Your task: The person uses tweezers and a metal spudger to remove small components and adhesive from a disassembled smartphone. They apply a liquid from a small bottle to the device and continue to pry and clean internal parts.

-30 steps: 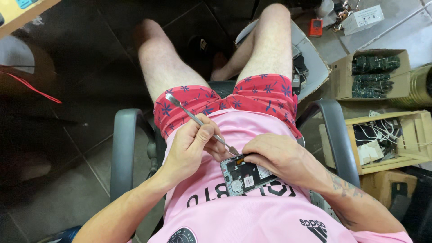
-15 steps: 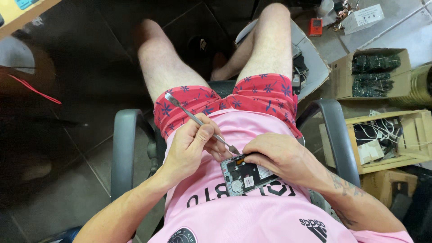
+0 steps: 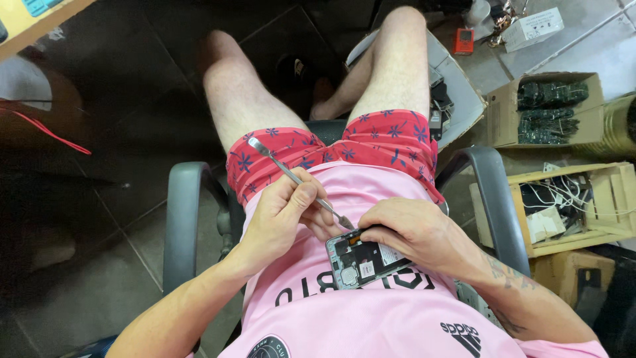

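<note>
Looking down, head view: a seated person in a pink shirt [image 3: 371, 318] and red patterned shorts [image 3: 331, 149] works over the lap
Left hand [image 3: 281, 215]: fingers closed round the shaft of a thin metal pry tool [image 3: 298, 180], pinched near its middle
Pry tool: slants from a rounded end over the shorts down to a tip that meets the top edge of the opened phone [image 3: 361, 262]
Right hand [image 3: 414, 232]: fingers curled over the phone's far edge, clamped on it, thumb hidden
Opened phone: rests against the shirt at the belly, back cover off, inner parts showing, just below both hands
Chair armrests [image 3: 180, 219]: grey, either side of the lap
Cardboard boxes [image 3: 550, 109]: on the floor at the person's right, holding dark parts and cables
</note>
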